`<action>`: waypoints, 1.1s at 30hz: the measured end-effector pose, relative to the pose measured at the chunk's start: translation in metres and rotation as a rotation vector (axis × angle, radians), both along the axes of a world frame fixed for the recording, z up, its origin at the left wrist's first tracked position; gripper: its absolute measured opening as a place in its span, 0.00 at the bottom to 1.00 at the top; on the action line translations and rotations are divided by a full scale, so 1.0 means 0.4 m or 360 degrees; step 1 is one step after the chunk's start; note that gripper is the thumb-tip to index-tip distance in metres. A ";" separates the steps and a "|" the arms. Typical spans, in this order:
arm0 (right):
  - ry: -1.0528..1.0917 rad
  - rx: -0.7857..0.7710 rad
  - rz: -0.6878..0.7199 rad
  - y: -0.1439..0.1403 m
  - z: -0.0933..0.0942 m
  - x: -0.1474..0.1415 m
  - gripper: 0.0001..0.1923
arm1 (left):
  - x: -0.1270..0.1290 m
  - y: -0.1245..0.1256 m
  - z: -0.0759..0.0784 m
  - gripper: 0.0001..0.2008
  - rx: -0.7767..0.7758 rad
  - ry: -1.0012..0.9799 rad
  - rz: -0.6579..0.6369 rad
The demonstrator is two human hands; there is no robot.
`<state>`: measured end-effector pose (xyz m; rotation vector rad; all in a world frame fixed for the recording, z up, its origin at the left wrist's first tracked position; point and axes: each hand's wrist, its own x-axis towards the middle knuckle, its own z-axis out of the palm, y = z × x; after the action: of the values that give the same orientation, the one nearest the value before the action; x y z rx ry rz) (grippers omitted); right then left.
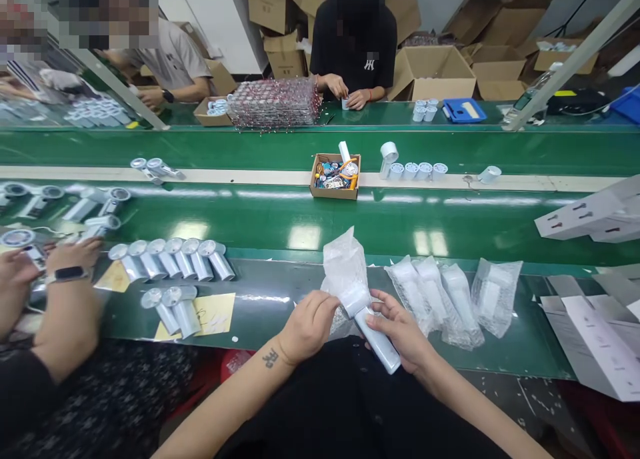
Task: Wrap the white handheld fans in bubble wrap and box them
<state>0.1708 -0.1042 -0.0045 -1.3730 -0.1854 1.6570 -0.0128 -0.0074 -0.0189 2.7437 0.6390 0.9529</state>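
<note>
The green belt (280, 226) runs wide beyond both hands, with a co-worker's arm (65, 312) far off to the left of the left hand and flat white cartons (595, 339) well out to the right of the right hand. Just right of the right hand lies a row of bagged fans (450, 296), and further left of the left hand a row of bare fans (170, 259). The left hand (307, 326) pinches the clear bag (345, 269) at its mouth, while the right hand (400, 329) is wrapped around the handle of a white fan (373, 326), its head just inside the bag between the two hands.
</note>
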 end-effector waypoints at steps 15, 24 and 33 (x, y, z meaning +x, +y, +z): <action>0.0110 -0.0228 -0.0318 0.005 -0.032 0.030 0.24 | 0.110 -0.072 0.011 0.06 -0.1539 0.0192 0.0030; 0.0228 -0.0182 -0.0126 -0.082 -0.008 0.138 0.22 | 0.174 -0.032 0.048 0.05 -0.2913 0.0007 0.0459; 0.0324 -0.0124 -0.0433 -0.105 0.018 0.155 0.27 | 0.205 -0.025 0.111 0.07 -0.2630 -0.0139 0.0125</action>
<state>0.2326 -0.1460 0.0028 -1.2166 0.1786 1.5733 0.0694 -0.0172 0.0255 1.1895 0.8994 0.2137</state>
